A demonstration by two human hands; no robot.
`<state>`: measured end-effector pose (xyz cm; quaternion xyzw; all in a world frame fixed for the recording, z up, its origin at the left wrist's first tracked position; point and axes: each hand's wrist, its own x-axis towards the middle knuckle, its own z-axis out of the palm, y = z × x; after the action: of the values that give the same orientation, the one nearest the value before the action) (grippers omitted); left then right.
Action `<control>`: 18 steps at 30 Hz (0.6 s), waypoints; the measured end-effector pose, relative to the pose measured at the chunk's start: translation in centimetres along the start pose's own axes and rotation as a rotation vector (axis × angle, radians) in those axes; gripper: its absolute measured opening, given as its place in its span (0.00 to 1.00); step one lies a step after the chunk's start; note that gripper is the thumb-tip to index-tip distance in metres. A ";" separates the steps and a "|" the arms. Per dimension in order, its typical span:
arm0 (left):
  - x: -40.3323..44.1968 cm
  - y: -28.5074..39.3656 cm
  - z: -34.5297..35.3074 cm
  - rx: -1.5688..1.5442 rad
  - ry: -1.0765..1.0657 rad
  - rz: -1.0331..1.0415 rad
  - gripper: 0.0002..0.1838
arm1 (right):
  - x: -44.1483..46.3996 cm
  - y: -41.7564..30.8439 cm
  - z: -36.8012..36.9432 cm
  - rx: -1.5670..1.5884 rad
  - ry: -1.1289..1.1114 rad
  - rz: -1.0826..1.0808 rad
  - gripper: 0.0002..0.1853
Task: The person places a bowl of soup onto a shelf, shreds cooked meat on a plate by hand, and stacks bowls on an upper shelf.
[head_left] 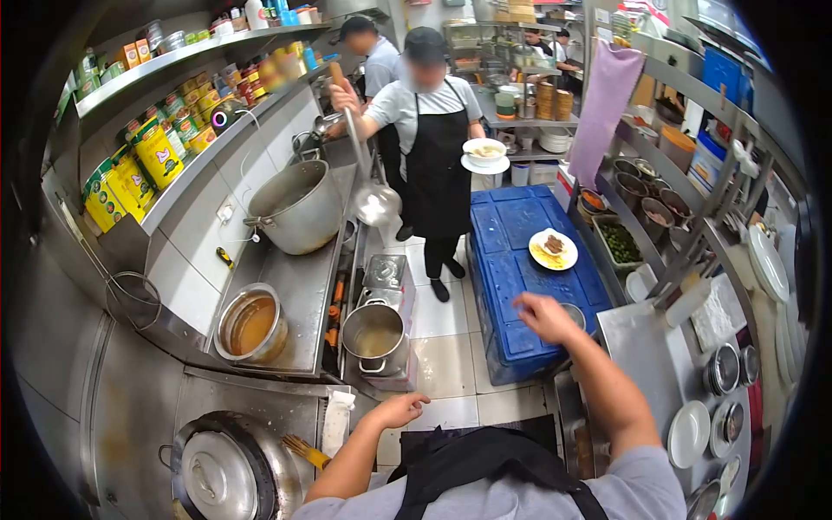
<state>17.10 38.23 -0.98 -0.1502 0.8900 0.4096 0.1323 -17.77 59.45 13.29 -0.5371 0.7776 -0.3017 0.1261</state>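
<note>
My left hand (403, 410) is held low in front of my body, fingers loosely stretched and nothing visible in them. My right hand (548, 319) hovers over the front of a blue lidded container (511, 251), fingers partly extended, with no object visible in them. Beside that hand, a round metal vessel (573, 315) is partly hidden. Farther back on the lid sits a white plate (567, 258) with brown and yellow food. A co-worker in a black apron (438, 165) holds a large metal ladle (377, 204) and a white bowl (484, 151) over a saucer.
At left are a large pot (295, 208), a pot of brown liquid (251, 328), a smaller pot (375, 338) and a lidded wok (218, 475). Shelves hold yellow cans (159, 152). Food containers (617, 238) and plates (689, 433) stand right. Another person (379, 65) stands behind.
</note>
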 end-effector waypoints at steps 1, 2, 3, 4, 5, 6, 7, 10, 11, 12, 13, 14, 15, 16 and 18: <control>0.2 -0.6 -1.3 0.006 0.061 0.075 0.21 | 3.2 -1.6 -1.2 -0.012 0.035 -0.083 0.13; 0.4 -0.9 -2.7 0.012 0.120 0.150 0.20 | 6.0 -3.5 -2.7 -0.023 0.063 -0.157 0.13; 0.4 1.0 -5.5 -0.059 0.229 0.052 0.20 | 8.4 -5.6 -4.3 -0.030 0.082 -0.226 0.13; 0.5 3.5 -8.7 -0.166 0.348 -0.031 0.19 | 10.6 -7.1 -5.5 -0.073 0.071 -0.266 0.13; 1.4 4.9 -11.6 -0.056 0.579 0.072 0.18 | 12.7 -8.0 -6.2 -0.086 0.095 -0.370 0.13; 2.9 5.7 -14.1 -0.046 0.736 0.110 0.16 | 14.1 -9.8 -7.4 -0.135 0.050 -0.345 0.13; 3.9 8.4 -16.9 -0.157 0.795 0.057 0.16 | 16.2 -9.6 -7.3 -0.160 0.130 -0.511 0.14; 12.3 9.4 -22.0 -0.173 0.963 0.155 0.25 | 21.0 -11.7 -8.6 -0.338 0.293 -0.654 0.18; 15.9 9.1 -23.0 -0.201 0.950 0.083 0.30 | 22.3 -12.5 -9.2 -0.331 0.362 -0.742 0.22; 19.7 8.5 -23.6 -0.228 0.938 0.013 0.36 | 24.1 -12.8 -9.6 -0.370 0.396 -0.776 0.26; 23.1 8.1 -23.9 -0.259 0.955 0.019 0.40 | 25.7 -13.1 -10.0 -0.407 0.436 -0.794 0.26; 25.9 8.2 -23.7 -0.289 0.971 0.022 0.45 | 27.1 -13.2 -10.3 -0.441 0.476 -0.811 0.26; 27.9 9.0 -23.4 -0.292 0.958 0.049 0.47 | 28.5 -12.8 -10.4 -0.458 0.497 -0.805 0.28; 29.8 9.9 -23.1 -0.293 0.949 0.078 0.49 | 30.2 -12.3 -10.5 -0.475 0.522 -0.804 0.29; 33.6 11.1 -21.7 -0.474 0.955 0.283 0.47 | 33.2 -9.7 -10.5 -0.617 0.547 -0.749 0.28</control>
<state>-20.46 23.02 8.28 -0.2240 0.7459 0.4991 -0.3800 -28.87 30.35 31.65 -0.6911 0.5901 -0.2126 -0.3591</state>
